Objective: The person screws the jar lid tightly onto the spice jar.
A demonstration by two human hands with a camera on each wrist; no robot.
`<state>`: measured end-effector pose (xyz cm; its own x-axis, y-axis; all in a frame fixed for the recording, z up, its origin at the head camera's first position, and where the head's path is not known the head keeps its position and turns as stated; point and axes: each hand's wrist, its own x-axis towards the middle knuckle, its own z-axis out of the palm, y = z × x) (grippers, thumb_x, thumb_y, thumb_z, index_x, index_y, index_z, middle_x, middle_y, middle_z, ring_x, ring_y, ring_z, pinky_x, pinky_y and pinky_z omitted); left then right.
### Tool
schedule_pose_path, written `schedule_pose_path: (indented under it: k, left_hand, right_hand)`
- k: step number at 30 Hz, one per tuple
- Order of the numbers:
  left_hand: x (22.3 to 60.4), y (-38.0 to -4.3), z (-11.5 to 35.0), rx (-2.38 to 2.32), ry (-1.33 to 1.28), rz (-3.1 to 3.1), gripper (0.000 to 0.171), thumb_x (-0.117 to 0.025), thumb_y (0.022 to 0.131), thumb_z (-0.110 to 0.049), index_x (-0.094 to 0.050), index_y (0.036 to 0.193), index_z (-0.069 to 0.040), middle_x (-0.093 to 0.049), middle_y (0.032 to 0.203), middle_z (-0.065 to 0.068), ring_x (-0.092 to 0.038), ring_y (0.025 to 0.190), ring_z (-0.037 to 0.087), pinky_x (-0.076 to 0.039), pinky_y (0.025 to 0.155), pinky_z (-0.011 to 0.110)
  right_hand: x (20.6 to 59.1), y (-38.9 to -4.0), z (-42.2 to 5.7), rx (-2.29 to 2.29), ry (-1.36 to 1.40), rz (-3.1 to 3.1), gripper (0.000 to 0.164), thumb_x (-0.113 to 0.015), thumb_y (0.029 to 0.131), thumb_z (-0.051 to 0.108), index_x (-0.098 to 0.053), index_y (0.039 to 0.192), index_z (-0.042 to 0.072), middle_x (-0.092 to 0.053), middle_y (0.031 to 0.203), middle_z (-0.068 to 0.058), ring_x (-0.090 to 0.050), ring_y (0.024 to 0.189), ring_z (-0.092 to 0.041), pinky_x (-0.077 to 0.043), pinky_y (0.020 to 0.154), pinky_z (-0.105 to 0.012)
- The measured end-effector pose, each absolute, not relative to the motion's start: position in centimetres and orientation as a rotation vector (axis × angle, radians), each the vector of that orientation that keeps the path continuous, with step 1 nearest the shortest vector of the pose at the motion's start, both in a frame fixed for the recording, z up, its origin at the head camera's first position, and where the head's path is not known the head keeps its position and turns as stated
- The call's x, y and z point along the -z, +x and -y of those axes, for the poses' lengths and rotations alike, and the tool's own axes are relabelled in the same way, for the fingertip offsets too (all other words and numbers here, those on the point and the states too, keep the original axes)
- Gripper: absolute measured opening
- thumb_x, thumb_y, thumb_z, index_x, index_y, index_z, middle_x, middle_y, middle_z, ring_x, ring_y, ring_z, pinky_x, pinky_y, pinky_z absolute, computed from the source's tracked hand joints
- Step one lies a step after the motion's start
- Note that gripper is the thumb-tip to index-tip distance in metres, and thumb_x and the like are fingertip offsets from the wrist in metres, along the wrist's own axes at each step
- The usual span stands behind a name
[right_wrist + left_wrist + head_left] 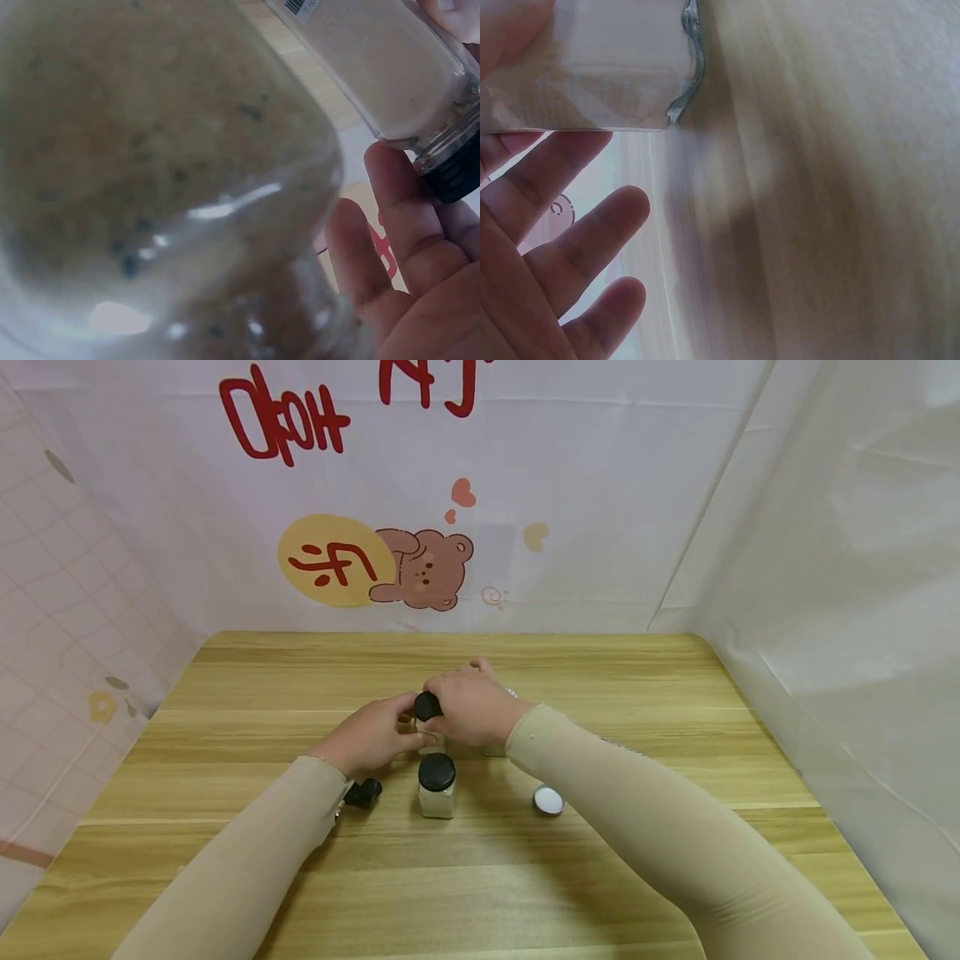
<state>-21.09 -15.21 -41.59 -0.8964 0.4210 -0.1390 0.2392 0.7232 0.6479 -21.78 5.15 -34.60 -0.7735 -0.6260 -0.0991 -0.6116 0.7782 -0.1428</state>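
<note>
A clear glass jar [607, 82] with pale powder inside stands upright between the two hands. My left hand [371, 735] holds its side between thumb and fingers; in the left wrist view the lower fingers are spread away from the glass. With thumb and fingers, my right hand [472, 703] grips the jar's black lid [427, 705] from the right. Close to the right wrist, a larger-looking jar [165, 150] of tan, dark-flecked seasoning fills much of that view. The right hand and forearm mostly hide it in the head view.
Nearer the body stands another black-lidded jar [437, 787] with pale contents. A round lid [548, 800], pale inside with a dark rim, lies by the right forearm. The wooden table [480, 902] meets white cloth walls at the back and sides.
</note>
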Motion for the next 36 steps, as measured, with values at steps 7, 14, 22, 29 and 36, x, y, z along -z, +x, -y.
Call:
schedule_pose_path:
  k: [7,14,22,29,36]
  left_hand:
    - [41.63,-21.10,15.24,-0.935,0.514,-2.656,0.052,-0.075,0.096,-0.049,-0.057,0.143,-0.036,-0.068,0.139,0.004,-0.059,0.136,0.033,-0.045,0.113,0.060]
    - [41.64,-21.09,15.23,-0.927,0.513,-2.652,0.056,-0.074,0.098,-0.049,-0.054,0.148,-0.035,-0.066,0.143,0.004,-0.059,0.136,0.034,-0.046,0.113,0.060]
    - [41.62,-21.10,15.14,-0.931,0.504,-2.662,0.052,-0.076,0.094,-0.053,-0.059,0.141,-0.039,-0.069,0.137,0.002,-0.060,0.135,0.031,-0.046,0.114,0.060]
    - [41.56,-21.13,15.18,-0.927,0.499,-2.650,0.055,-0.075,0.096,-0.053,-0.056,0.145,-0.037,-0.066,0.142,0.002,-0.059,0.136,0.033,-0.046,0.114,0.061]
    - [41.73,-21.18,15.16,-0.928,0.493,-2.656,0.062,-0.076,0.095,-0.053,-0.052,0.151,-0.039,-0.067,0.140,0.002,-0.060,0.133,0.031,-0.047,0.112,0.060]
  right_hand:
    - [34.73,-21.87,-5.23,0.148,-0.976,-2.833,0.042,-0.072,0.099,0.047,-0.067,0.128,0.017,-0.072,0.117,0.004,-0.061,0.108,-0.024,-0.025,0.121,-0.058]
    - [34.54,-21.88,-5.25,0.137,-0.969,-2.789,0.042,-0.069,0.102,0.044,-0.064,0.137,0.020,-0.069,0.134,0.001,-0.059,0.117,-0.027,-0.022,0.122,-0.059]
    - [34.53,-21.70,-5.24,0.088,-0.985,-2.848,0.040,-0.068,0.101,0.051,-0.068,0.125,0.019,-0.073,0.121,0.003,-0.061,0.116,-0.027,-0.021,0.122,-0.061]
    - [34.24,-21.91,-5.38,0.101,-0.993,-2.785,0.041,-0.070,0.102,0.042,-0.063,0.137,0.021,-0.070,0.134,0.002,-0.058,0.119,-0.027,-0.025,0.117,-0.054]
    - [33.80,-21.93,-5.27,0.096,-1.010,-2.775,0.039,-0.071,0.102,0.037,-0.064,0.137,0.022,-0.070,0.136,0.001,-0.057,0.121,-0.028,-0.023,0.120,-0.057]
